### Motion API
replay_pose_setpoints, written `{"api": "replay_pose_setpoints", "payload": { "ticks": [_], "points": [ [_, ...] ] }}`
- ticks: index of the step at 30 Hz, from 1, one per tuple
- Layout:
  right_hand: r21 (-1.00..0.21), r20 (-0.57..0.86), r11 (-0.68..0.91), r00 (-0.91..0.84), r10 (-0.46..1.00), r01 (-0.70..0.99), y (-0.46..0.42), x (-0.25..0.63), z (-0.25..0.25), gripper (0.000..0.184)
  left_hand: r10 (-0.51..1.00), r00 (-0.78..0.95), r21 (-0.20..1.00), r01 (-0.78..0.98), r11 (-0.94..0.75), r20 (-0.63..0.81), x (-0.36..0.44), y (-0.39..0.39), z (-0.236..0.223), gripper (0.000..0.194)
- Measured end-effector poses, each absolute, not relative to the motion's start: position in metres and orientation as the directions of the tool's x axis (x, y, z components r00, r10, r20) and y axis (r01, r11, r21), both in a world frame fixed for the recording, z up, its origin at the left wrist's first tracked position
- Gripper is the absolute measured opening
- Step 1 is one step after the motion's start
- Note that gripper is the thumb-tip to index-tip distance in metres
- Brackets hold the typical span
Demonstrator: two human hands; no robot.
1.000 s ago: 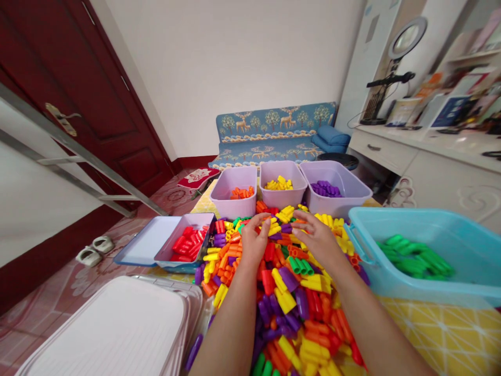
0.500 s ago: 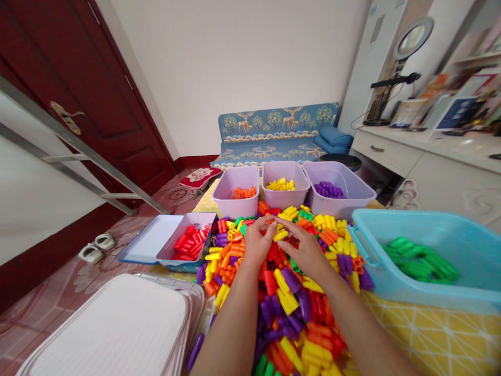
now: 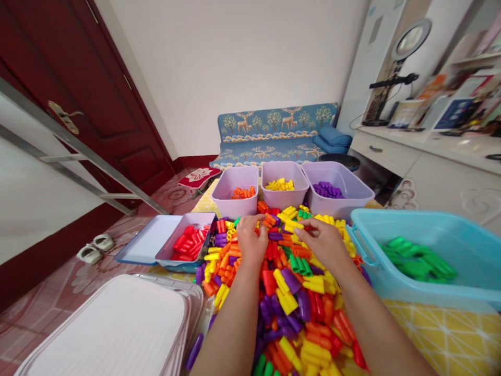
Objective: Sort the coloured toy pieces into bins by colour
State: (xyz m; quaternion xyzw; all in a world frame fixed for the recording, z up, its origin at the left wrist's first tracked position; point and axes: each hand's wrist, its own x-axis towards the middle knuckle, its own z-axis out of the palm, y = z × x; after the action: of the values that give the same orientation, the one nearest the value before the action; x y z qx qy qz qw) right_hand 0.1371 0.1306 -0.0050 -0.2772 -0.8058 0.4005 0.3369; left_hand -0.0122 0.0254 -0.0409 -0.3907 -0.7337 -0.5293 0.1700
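A heap of coloured plastic tube pieces (image 3: 289, 292) in red, orange, yellow, purple and green covers the mat in front of me. My left hand (image 3: 251, 241) rests on the heap's far part with fingers curled around something I cannot make out. My right hand (image 3: 323, 241) pinches a yellow piece (image 3: 294, 226) at its fingertips. Beyond the heap stand three lilac bins: orange pieces (image 3: 234, 191), yellow pieces (image 3: 284, 184), purple pieces (image 3: 336, 190). A tray with red pieces (image 3: 190, 243) lies to the left. A blue tub (image 3: 426, 256) with green pieces stands to the right.
A white lidded box (image 3: 113, 329) lies near left. A dark red door (image 3: 86, 99) and a metal ladder (image 3: 78, 151) are on the left. A patterned blue sofa (image 3: 274, 133) stands behind. Right: white cabinet (image 3: 430, 162) with a ring light. Slippers (image 3: 94, 249) on the floor.
Both hands shifted apart across the heap. The right hand moved right and now pinches a yellow piece; the left hand curled closed near the heap's far edge.
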Motion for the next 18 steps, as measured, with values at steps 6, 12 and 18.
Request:
{"api": "replay_pose_setpoints", "payload": {
  "ticks": [6, 12, 18],
  "points": [
    [-0.906, 0.316, 0.422, -0.59, 0.743, 0.046, 0.137, 0.148, 0.008, 0.027, 0.581, -0.573, 0.649, 0.754, 0.099, 0.578, -0.005, 0.024, -0.035, 0.03],
    [-0.775, 0.17, 0.589, -0.822, 0.544, 0.229, 0.144, 0.164, 0.01, 0.013, 0.767, -0.433, 0.504, 0.847, 0.167, 0.473, -0.001, 0.026, -0.033, 0.038],
    [-0.943, 0.325, 0.305, -0.549, 0.77, -0.13, 0.143, 0.153, 0.01, 0.043, 0.765, -0.461, 0.494, 0.842, 0.217, 0.449, -0.001, 0.025, -0.035, 0.044]
  ]
}}
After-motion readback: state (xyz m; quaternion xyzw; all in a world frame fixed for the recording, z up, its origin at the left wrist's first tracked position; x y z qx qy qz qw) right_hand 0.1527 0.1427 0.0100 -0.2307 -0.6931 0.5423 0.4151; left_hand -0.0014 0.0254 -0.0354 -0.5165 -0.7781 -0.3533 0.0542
